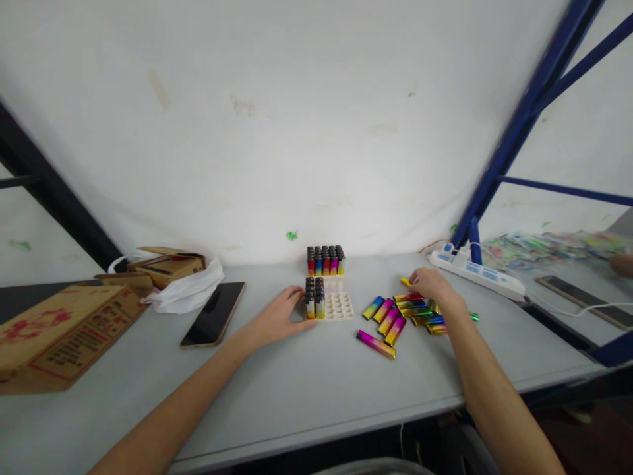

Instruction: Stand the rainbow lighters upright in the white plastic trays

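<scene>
At the left end of a white tray (339,306) with round holes, my left hand (283,315) grips the edge, thumb in front and fingers behind. Black-topped lighters (315,303) stand upright in rows at that end; the holes to their right show bare. My right hand (431,285) is closed over a loose pile on the right, its fingertips on a yellow lighter (405,282). Beneath and beside it lie shiny lighters (390,323) in pink, gold, blue and green. One pink-and-gold lighter (376,344) lies nearer the front. The right palm hides part of the pile.
Behind the tray stands a block of upright lighters (325,261). A phone (213,315), a white plastic bag (190,290) and cardboard boxes (64,330) are on the left. A power strip (477,275) lies right, by a blue frame (514,125). Another person's hand (620,264) shows far right.
</scene>
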A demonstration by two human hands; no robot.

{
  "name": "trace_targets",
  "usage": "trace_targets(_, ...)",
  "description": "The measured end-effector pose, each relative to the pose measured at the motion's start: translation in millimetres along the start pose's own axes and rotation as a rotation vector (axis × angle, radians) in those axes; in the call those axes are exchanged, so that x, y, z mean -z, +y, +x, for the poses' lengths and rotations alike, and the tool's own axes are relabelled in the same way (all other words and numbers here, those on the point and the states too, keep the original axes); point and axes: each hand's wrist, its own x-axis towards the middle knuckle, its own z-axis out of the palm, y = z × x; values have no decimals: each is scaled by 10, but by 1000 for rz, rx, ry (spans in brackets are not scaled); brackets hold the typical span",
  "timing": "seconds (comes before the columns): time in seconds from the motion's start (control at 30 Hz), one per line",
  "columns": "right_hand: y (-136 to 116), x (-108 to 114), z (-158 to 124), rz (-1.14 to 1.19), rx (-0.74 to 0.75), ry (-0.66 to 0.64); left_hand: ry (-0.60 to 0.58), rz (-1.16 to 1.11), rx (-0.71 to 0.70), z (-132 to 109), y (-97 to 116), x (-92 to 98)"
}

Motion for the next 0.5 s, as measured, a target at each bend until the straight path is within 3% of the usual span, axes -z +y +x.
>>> trace_targets(0.13, -241, 35, 1, 105, 135, 75, 16, -16, -9, 5, -13, 13)
trace_targets(0.33, -665, -87, -111, 717, 393, 235, -7, -37, -27, 9, -36, 61)
trace_targets(0.4, -826, -135, -185, 984, 444, 194, -15, -29, -30, 8, -46, 63)
trace_targets(0.5, -1055, -146, -329, 1288, 469, 3, -5, -18, -21, 7, -49, 55)
